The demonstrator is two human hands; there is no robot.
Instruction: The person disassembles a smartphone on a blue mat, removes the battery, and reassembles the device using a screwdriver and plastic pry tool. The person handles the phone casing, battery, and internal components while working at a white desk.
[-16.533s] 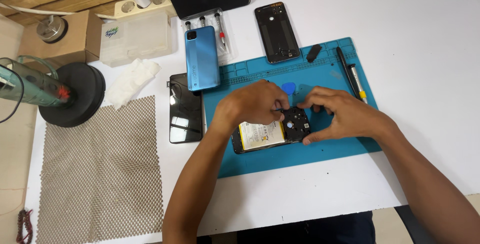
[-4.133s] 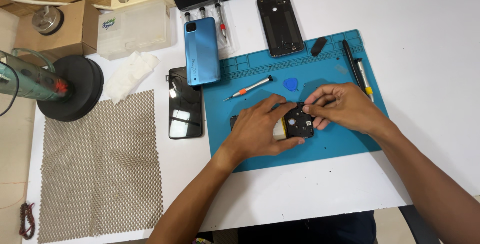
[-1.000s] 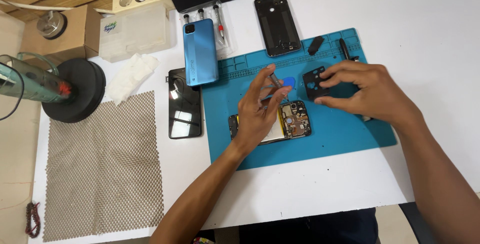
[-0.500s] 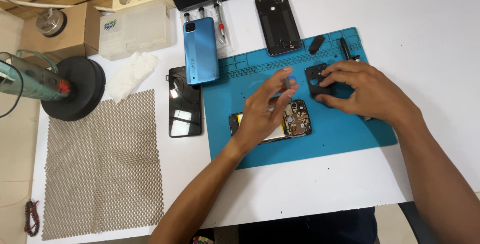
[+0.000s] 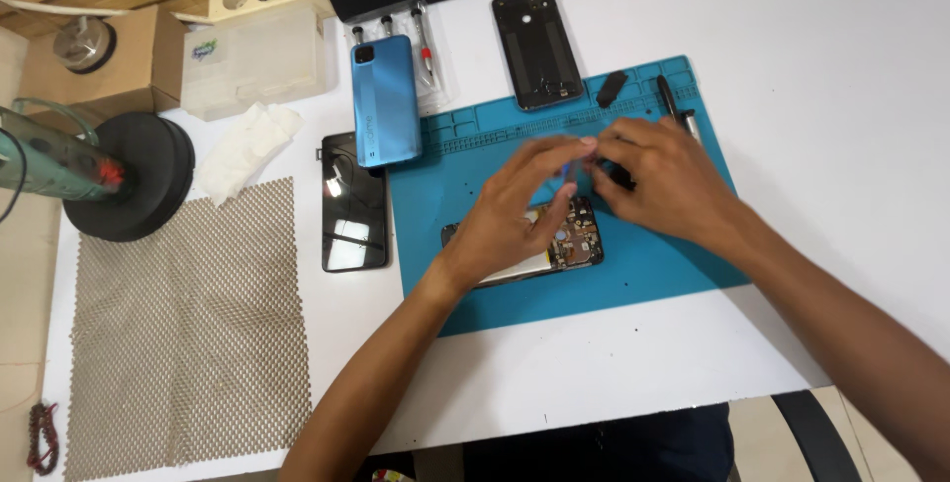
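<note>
Blue mat (image 5: 653, 264) lies under both hands; left hand (image 5: 520, 207) spread open above the opened phone (image 5: 554, 244), right hand (image 5: 658, 180) pinching a small black part (image 5: 620, 177).

Left hand (image 5: 520, 210) blurred — hides opened phone (image 5: 569, 240) partly.

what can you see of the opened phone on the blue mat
The opened phone lies flat on the blue mat, back cover off, long side roughly left to right and slightly tilted. Its right end shows a dark circuit board with small coppery and metal parts; next to that a pale, battery-like slab runs left, and a dark frame edge peeks out at the far left. The left hand is above it and hides its middle; whether it touches the phone cannot be told. The right hand is just beyond its upper right corner.
</note>
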